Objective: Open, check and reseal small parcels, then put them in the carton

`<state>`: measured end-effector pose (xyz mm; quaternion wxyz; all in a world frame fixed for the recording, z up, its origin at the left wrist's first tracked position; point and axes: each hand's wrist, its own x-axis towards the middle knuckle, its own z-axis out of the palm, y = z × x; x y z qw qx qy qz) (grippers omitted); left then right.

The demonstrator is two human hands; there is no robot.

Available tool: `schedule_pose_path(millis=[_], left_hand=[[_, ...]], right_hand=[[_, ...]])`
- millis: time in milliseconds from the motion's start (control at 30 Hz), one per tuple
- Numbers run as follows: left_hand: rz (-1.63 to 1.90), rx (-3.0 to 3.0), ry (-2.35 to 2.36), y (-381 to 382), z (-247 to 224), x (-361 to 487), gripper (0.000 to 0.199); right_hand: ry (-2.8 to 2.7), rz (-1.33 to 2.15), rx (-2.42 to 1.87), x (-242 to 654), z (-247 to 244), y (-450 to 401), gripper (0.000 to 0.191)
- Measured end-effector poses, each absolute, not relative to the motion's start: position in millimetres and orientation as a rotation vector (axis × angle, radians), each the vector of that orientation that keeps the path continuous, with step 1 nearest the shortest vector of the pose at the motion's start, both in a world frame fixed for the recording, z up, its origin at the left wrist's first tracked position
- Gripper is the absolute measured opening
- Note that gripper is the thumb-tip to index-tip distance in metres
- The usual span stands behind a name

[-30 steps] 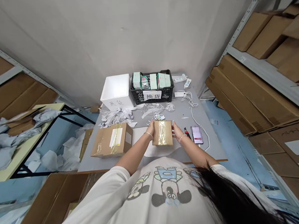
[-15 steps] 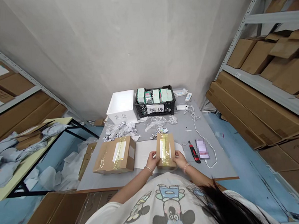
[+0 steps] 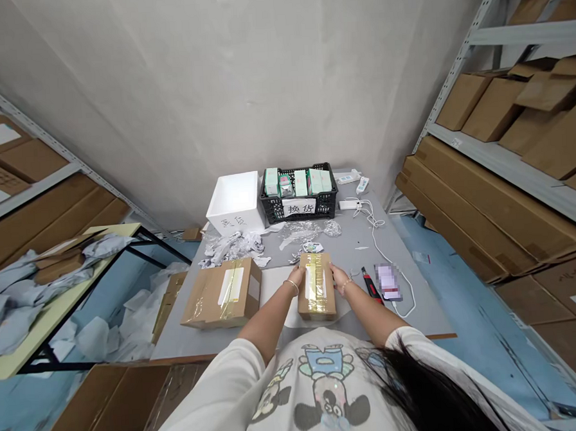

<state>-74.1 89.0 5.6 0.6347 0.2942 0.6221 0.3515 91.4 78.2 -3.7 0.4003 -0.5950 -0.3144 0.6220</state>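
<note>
A small cardboard box (image 3: 316, 297) with yellowish tape and a white label stands in front of me on the grey table (image 3: 400, 325). My left hand (image 3: 297, 277) grips its left side near the far end, and my right hand (image 3: 339, 278) grips the right side, fingers partly hidden behind the box. To the left lies a larger taped cardboard box (image 3: 200, 297), apart from my hands. A red and black utility knife (image 3: 371, 287) rests right of my right hand, beside a phone (image 3: 389, 282) on a white cable.
At the back stand a white foam box (image 3: 215, 206) and a black crate (image 3: 324, 208) of green-and-white packages. Crumpled paper (image 3: 234, 245) and clear plastic wrap (image 3: 303, 231) lie before them. Shelves of cartons (image 3: 499, 108) flank the table; an open carton (image 3: 109, 405) sits below left.
Both hands have moved forward along the small box's sides, from its near part to its far part. The box itself appears slightly nearer to me or tilted differently.
</note>
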Motion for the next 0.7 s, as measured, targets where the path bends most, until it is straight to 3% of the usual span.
schedule_pose_path(millis=[167, 367, 700], left_hand=[[0.834, 0.726, 1.433, 90, 10, -68, 0.031], [1.073, 0.791, 1.401, 79, 12, -79, 0.039], [1.175, 1.020, 1.378, 41, -30, -73, 0.053]], right_hand=[[-0.623, 1.627, -1.534, 100, 11, 77, 0.041], [-0.624, 1.381, -1.372, 106, 23, 73, 0.046], [-0.770, 1.241, -1.391, 108, -22, 38, 0.059]])
